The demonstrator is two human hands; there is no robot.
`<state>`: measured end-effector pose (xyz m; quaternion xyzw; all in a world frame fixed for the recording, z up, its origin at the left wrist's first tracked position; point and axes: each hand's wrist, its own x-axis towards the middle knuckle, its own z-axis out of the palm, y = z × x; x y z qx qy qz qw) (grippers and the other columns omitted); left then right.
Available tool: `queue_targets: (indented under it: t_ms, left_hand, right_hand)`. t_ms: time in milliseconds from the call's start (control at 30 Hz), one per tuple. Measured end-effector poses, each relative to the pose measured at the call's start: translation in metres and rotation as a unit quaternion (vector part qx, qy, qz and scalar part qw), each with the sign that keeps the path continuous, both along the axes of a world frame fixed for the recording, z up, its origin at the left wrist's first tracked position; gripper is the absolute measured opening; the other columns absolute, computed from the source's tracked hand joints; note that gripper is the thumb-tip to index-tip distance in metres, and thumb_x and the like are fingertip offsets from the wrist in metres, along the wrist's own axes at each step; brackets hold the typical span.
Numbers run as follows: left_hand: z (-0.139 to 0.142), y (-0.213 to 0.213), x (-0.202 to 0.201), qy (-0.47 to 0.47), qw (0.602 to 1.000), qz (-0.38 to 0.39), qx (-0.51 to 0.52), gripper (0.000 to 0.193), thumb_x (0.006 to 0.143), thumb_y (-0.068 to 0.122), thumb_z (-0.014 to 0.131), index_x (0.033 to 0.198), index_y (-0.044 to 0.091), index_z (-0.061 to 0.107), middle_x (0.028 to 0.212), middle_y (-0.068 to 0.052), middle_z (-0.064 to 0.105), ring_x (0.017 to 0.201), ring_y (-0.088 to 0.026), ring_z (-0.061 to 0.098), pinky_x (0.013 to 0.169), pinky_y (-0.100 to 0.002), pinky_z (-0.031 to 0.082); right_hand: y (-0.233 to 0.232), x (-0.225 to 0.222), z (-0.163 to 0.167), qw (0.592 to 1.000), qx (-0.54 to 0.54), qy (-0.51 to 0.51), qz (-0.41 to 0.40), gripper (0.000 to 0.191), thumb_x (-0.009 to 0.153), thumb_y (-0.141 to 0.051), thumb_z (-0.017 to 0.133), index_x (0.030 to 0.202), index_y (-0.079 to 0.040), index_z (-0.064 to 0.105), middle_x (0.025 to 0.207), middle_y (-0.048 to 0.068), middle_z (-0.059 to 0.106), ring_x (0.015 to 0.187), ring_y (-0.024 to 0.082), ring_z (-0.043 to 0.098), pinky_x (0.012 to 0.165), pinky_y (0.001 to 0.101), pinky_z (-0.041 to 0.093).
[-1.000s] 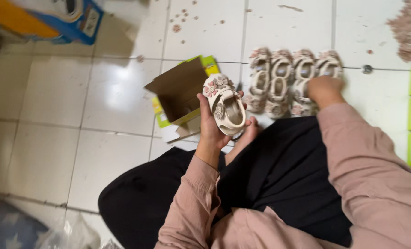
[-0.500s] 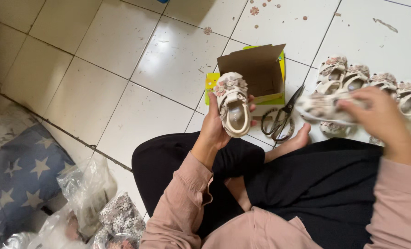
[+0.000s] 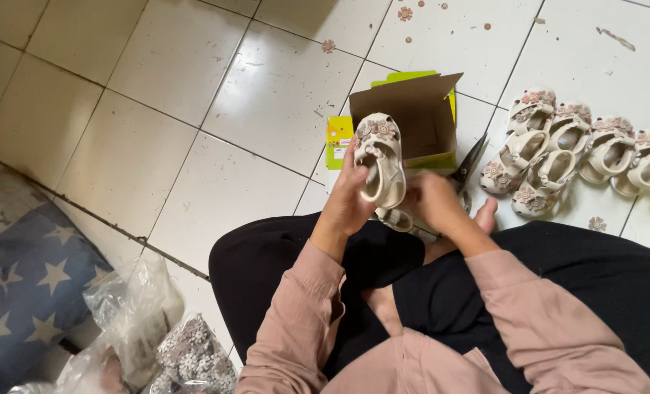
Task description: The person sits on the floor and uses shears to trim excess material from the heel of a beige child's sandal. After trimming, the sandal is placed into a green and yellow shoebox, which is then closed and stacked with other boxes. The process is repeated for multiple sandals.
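My left hand (image 3: pixel 343 204) holds a small cream child's sandal (image 3: pixel 380 159) upright, its flowered toe strap pointing away from me. My right hand (image 3: pixel 433 204) is pressed up beside it, fingers closed on a second matching sandal (image 3: pixel 396 219). That sandal shows only partly, low between the two hands. Both hands hover over my lap, just in front of an open cardboard shoebox (image 3: pixel 416 117) with a yellow-green lid under it.
Several more cream sandals (image 3: pixel 573 142) lie in a row on the white tiles to the right. Scissors (image 3: pixel 471 162) rest beside the box, near my bare foot (image 3: pixel 485 215). Clear plastic bags (image 3: pixel 139 314) and a blue star-print cushion (image 3: pixel 26 281) sit at lower left.
My right hand lifted a sandal from the row and carried it left to meet the one in my left hand. The view also swung down and to the left.
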<state>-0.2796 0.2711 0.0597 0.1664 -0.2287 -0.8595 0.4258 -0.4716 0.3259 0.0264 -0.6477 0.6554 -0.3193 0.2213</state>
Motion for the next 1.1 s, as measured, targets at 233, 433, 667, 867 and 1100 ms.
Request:
queue_targets:
  t_ms: [233, 433, 667, 867, 1100]
  left_hand:
    - [0.002, -0.007, -0.013, -0.083, 0.995, -0.056, -0.03, 0.094, 0.088, 0.012, 0.066, 0.165, 0.019, 0.012, 0.148, -0.02, 0.047, 0.125, -0.035, 0.056, 0.1, -0.051, 0.051]
    - [-0.008, -0.003, -0.028, -0.114, 0.992, -0.038, -0.041, 0.092, 0.09, 0.011, 0.069, 0.166, 0.013, 0.017, 0.154, -0.018, 0.044, 0.137, -0.028, 0.051, 0.112, -0.041, 0.047]
    - [-0.009, 0.002, -0.034, -0.11, 0.993, -0.05, -0.013, 0.095, 0.089, 0.014, 0.072, 0.166, 0.013, 0.016, 0.15, -0.019, 0.045, 0.132, -0.03, 0.053, 0.105, -0.043, 0.052]
    - [-0.001, 0.0, -0.031, -0.077, 0.996, -0.053, -0.007, 0.099, 0.091, 0.014, 0.069, 0.166, 0.021, 0.006, 0.146, -0.024, 0.047, 0.115, -0.04, 0.065, 0.092, -0.048, 0.059]
    - [0.006, 0.001, -0.026, -0.058, 0.998, -0.02, -0.018, 0.097, 0.093, 0.008, 0.066, 0.167, 0.024, 0.005, 0.149, -0.022, 0.045, 0.114, -0.038, 0.067, 0.089, -0.049, 0.061]
  right_hand:
    - [0.008, -0.012, 0.082, 0.977, -0.2, -0.07, 0.024, 0.02, 0.1, -0.001, 0.068, 0.119, -0.003, 0.072, 0.114, 0.012, 0.072, 0.104, 0.027, 0.07, 0.091, 0.0349, 0.056]
    - [0.002, -0.005, 0.099, 0.978, -0.186, -0.094, 0.034, 0.021, 0.087, -0.001, 0.08, 0.108, -0.003, 0.076, 0.1, 0.011, 0.074, 0.096, 0.024, 0.069, 0.084, 0.0342, 0.056]
    - [0.005, -0.018, 0.083, 0.974, -0.203, -0.09, 0.036, 0.008, 0.09, 0.001, 0.075, 0.096, -0.001, 0.07, 0.095, 0.01, 0.071, 0.092, 0.025, 0.068, 0.082, 0.0336, 0.055]
    - [-0.003, -0.06, 0.016, 0.988, 0.082, -0.013, -0.134, 0.012, 0.099, -0.015, 0.066, 0.103, -0.004, 0.071, 0.098, 0.016, 0.075, 0.084, 0.03, 0.071, 0.076, 0.0385, 0.056]
    - [-0.016, -0.068, -0.082, 0.92, 0.319, 0.159, -0.165, 0.067, 0.078, -0.033, 0.086, 0.122, 0.007, 0.054, 0.104, 0.029, 0.071, 0.101, 0.044, 0.069, 0.088, 0.0468, 0.054]
